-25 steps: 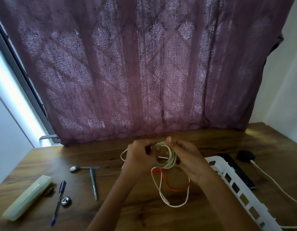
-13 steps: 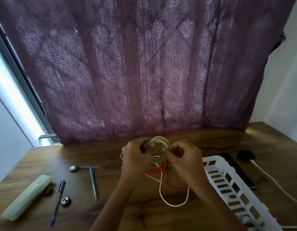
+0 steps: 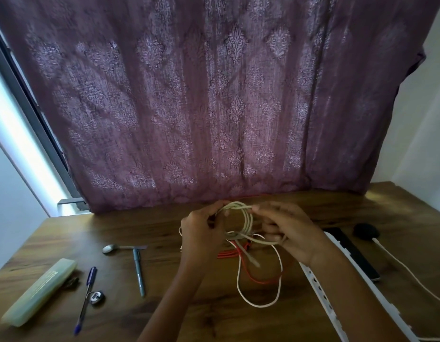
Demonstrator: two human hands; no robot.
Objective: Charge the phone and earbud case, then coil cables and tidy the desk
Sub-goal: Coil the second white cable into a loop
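Above a wooden desk [image 3: 140, 225], the left hand [image 3: 200, 230] grips a coil of white cable [image 3: 247, 219]; the right hand [image 3: 290, 230], blurred, seems to pinch its top strand. The loose tail lies over a red cable [image 3: 227, 254]. Best to wind even loops, untwisted.

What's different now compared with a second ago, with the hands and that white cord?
The right hand has shifted along the white cable coil, drawing a strand out sideways under it; a loose end now dangles below. The left hand still grips the coil. Red cable, blue pen and spoon lie as before.
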